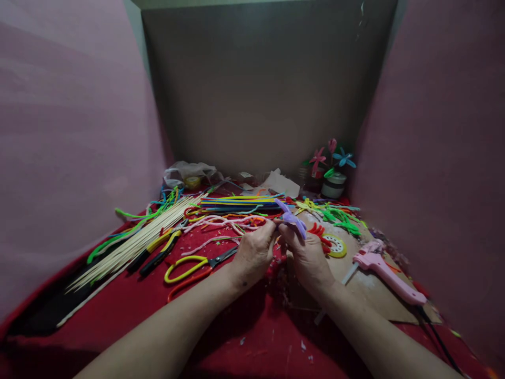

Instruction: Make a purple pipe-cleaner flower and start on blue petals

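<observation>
Near the middle of the table, both my hands are raised close together around a purple pipe-cleaner flower point(292, 219). My right hand point(310, 259) is closed on the flower, and its petals stick up above the fingers. Just beside it my left hand point(253, 248) is pinched shut, its fingertips by the flower's base; what lies between them is too small to make out. Scissors point(190, 269) with yellow and orange handles lie left of my left hand. Pale pink pipe cleaners point(221, 222) are spread behind it.
Bamboo sticks point(130, 247) and yellow-black pliers point(161, 250) lie at left. On the right, a pink glue gun point(390, 273) rests on a cardboard sheet point(355, 295) with a yellow ring point(336, 246) and green pipe cleaners point(343, 218). Finished flowers point(343, 158) stand in a jar point(333, 185) behind.
</observation>
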`<state>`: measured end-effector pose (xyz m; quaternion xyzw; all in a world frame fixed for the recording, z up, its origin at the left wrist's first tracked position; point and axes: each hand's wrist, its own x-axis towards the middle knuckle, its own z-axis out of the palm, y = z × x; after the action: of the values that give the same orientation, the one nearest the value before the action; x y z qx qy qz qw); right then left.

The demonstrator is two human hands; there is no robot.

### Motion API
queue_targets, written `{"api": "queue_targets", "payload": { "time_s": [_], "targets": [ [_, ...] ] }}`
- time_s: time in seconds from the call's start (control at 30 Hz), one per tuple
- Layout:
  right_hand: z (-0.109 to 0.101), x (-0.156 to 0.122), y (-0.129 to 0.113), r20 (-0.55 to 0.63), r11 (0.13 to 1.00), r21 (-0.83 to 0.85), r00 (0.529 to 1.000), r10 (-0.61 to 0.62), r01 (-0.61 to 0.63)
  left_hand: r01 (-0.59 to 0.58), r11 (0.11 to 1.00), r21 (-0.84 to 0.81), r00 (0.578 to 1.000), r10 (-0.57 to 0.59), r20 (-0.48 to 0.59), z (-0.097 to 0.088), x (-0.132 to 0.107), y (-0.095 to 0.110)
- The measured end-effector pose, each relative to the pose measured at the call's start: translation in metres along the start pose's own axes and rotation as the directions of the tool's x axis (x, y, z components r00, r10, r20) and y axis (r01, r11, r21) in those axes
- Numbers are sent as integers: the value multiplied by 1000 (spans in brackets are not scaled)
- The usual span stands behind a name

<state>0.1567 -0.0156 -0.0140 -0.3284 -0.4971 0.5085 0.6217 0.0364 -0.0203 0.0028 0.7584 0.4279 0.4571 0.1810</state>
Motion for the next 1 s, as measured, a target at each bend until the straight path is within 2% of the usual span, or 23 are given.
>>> {"api": "queue_targets", "payload": {
  "time_s": [0.1, 0.17, 0.23, 0.33, 0.43, 0.57, 0.67, 0.73, 0.8, 0.83, 0.9, 0.97, 1.0],
  "targets": [
    [-1, 1, -3, 38, 997, -13, 996, -76, 77, 90, 989, -120, 996, -89, 9, -1, 1, 5],
    [-1, 2, -4, 63, 997, 10, 995, -83, 83, 165, 953, -252, 986, -159, 45, -1, 2, 8],
    [-2, 2, -5, 93, 998, 31, 994, -51, 49, 268, 876, -401, 963, -238, 125, -1, 3, 12],
    [-3, 2, -5, 125, 996, 90, 992, -21, 10, 423, 696, -581, 906, -318, 279, -2, 5, 16],
    [-3, 4, -6, 143, 990, 138, 990, -14, -7, 485, 508, -712, 874, -300, 381, -4, 6, 16],
    [-3, 6, -9, 184, 985, 167, 983, 8, -39, 562, 292, -774, 825, -261, 501, -5, 6, 12],
    [-3, 8, -12, 194, 983, 179, 981, 7, -43, 582, 188, -791, 811, -200, 549, -5, 5, 9],
    [-2, 8, -14, 179, 983, 178, 984, 0, -32, 585, 159, -795, 810, -166, 563, -5, 5, 10],
    [-1, 7, -16, 154, 982, 185, 988, 3, -31, 592, 199, -781, 806, -159, 570, -5, 5, 12],
    [-1, 7, -16, 146, 982, 186, 989, 13, -40, 588, 260, -766, 809, -173, 562, -5, 5, 13],
    [0, 5, -17, 137, 983, 172, 990, 34, -58, 528, 480, -701, 847, -235, 477, -5, 5, 16],
    [1, 3, -16, 117, 986, 155, 992, 41, -59, 367, 760, -536, 927, -250, 280, -3, 2, 18],
    [1, 2, -15, 99, 987, 149, 994, 38, -53, 269, 871, -410, 961, -215, 175, -2, 1, 17]
  ]
}}
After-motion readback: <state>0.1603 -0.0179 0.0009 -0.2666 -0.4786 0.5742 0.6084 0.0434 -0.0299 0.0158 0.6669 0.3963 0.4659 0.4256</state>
